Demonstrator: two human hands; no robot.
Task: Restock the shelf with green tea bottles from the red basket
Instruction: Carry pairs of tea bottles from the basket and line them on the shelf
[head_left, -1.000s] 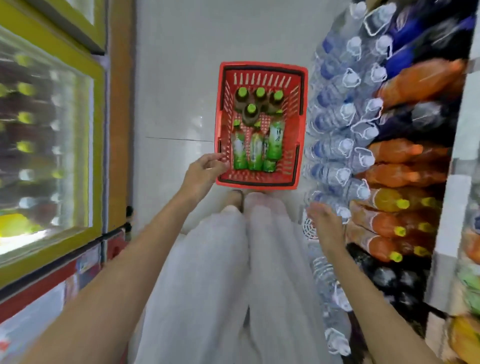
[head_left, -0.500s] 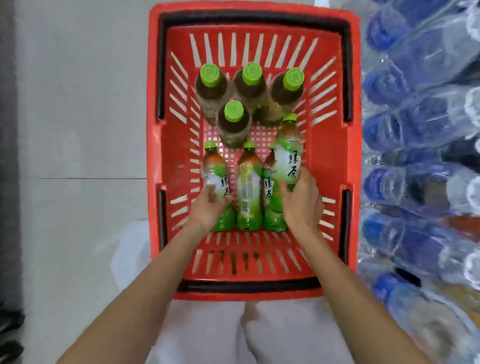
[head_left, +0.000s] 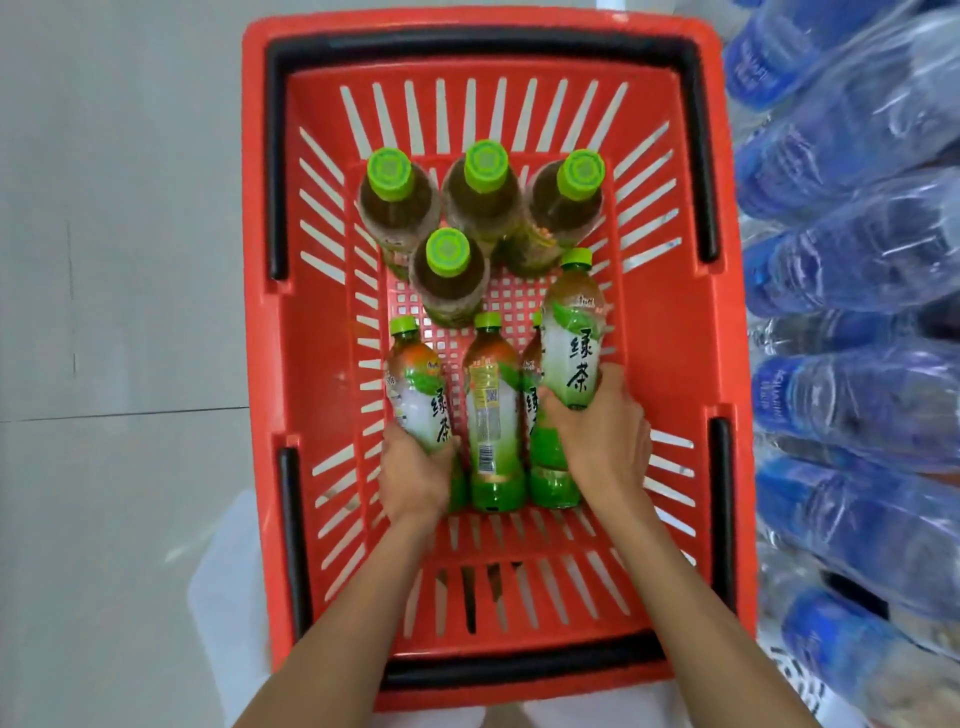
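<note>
my left hand (head_left: 415, 475) was wrapped around the base of a green tea bottle (head_left: 418, 387) at the left of the lying row; my right hand (head_left: 602, 436) was clamped on another bottle (head_left: 574, 343), its cap end tilted up above the rest; between them lay two more bottles (head_left: 492, 415), flat on the floor of the red basket (head_left: 670, 322); beyond those stood four upright ones (head_left: 449, 270), green caps facing me; water bottles (head_left: 852, 249) were stacked just right of the basket.
</note>
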